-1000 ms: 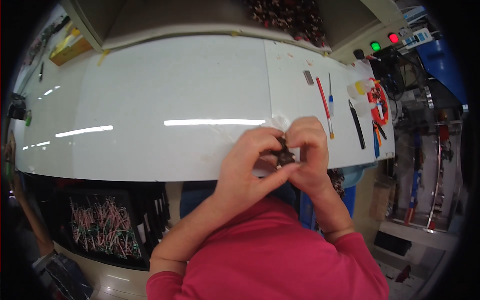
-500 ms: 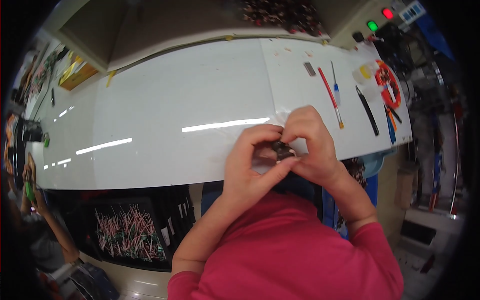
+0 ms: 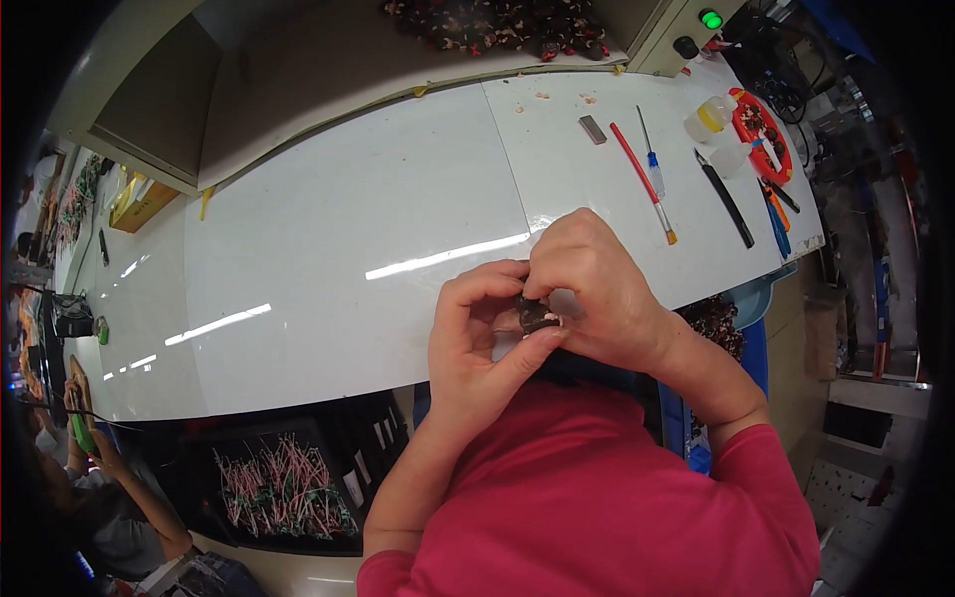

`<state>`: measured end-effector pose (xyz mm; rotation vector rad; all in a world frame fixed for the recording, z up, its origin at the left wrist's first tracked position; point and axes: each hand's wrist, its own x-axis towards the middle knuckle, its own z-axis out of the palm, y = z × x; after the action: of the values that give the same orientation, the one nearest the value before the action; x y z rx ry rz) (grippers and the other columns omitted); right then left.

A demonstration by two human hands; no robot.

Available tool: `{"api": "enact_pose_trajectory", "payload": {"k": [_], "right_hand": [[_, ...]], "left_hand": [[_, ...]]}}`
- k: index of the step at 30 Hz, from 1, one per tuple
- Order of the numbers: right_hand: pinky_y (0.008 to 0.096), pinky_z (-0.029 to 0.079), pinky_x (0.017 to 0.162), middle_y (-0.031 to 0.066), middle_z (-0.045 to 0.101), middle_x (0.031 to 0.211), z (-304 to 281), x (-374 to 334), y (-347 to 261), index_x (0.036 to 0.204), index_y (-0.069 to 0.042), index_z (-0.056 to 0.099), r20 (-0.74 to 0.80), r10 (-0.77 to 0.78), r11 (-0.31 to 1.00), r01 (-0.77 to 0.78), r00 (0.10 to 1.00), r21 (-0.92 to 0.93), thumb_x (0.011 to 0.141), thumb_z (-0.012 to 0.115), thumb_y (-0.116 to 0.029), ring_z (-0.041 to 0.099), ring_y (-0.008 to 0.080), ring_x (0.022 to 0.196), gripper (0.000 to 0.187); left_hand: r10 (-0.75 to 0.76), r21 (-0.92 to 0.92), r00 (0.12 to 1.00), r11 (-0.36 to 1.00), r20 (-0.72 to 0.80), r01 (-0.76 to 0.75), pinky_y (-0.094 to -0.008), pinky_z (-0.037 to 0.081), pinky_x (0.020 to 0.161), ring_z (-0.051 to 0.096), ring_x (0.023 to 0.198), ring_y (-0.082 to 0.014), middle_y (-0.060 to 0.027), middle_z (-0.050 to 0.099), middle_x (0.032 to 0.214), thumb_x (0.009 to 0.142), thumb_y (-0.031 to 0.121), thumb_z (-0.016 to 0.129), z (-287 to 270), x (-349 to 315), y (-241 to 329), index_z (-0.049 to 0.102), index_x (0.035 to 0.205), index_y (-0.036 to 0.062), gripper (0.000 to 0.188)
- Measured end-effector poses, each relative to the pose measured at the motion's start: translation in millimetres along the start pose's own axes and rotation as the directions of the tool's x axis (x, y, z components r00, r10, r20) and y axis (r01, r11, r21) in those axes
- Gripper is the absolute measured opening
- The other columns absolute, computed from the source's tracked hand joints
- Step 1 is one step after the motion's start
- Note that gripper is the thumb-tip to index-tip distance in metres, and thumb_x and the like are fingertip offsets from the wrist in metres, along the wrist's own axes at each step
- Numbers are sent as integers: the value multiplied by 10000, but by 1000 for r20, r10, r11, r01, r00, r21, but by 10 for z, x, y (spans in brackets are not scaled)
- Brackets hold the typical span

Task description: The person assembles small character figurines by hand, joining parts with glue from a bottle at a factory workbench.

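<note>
Close to my body, over the front edge of the white table (image 3: 298,219), both hands meet around a small dark piece with pale bits on it (image 3: 535,316). My left hand (image 3: 473,343) holds it from the left, thumb along its lower side and fingers curled behind. From above, the fingers of my right hand (image 3: 592,284) pinch at its top. Much of the piece is hidden by my fingers, so I cannot tell its exact kind.
To the right lie a red-handled brush (image 3: 642,179), a blue screwdriver (image 3: 654,169), a black pen-like tool (image 3: 726,204), pliers (image 3: 776,224) and a red dish (image 3: 776,139). Dark pieces fill a shelf (image 3: 497,25). Wired parts sit in a black bin (image 3: 284,488). A co-worker's arm (image 3: 144,497) is at left.
The view has shifted, so the table's tools appear further left and the wired parts further right. Both hands keep hold of the dark piece with nearly the same grip.
</note>
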<state>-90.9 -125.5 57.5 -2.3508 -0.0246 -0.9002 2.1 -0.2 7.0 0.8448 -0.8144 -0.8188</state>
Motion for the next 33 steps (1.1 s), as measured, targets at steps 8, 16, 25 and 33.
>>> {"api": "enact_pose_trajectory", "payload": {"k": [8,16,25,33], "right_hand": [[323,465,737,80,498,989,13,-130,31,1035,-90,529,-73,144,990,-143,987,14,593,727,47,500,250,907,504],[319,461,741,81,499,987,-39,-152,55,1032,-81,526,-50,94,995,-93,994,32,621,714,54,501,243,900,471],[352,439,717,61,540,924,-28,2,53,1026,-97,513,-11,-60,997,60,998,52,598,683,83,520,264,822,495],[372,425,712,75,522,899,-9,-115,-105,980,-89,484,87,-46,998,41,995,53,625,738,7,503,264,801,447]], "left_hand": [[21,-67,1000,998,15,-20,-341,457,950,505,1158,-221,-163,416,1311,826,-50,642,8,5,43,343,1268,27,539],[-49,-39,994,998,97,53,-328,481,928,501,1167,-224,-174,393,1347,848,-31,626,2,33,46,312,1315,26,566],[35,-68,999,997,19,-34,-335,483,922,529,1108,-209,-165,407,1314,825,-55,641,-29,3,55,361,1225,29,495],[-241,13,970,970,42,241,-314,471,883,581,1017,-176,-123,510,1207,845,80,668,25,-93,269,361,1318,8,569]]}}
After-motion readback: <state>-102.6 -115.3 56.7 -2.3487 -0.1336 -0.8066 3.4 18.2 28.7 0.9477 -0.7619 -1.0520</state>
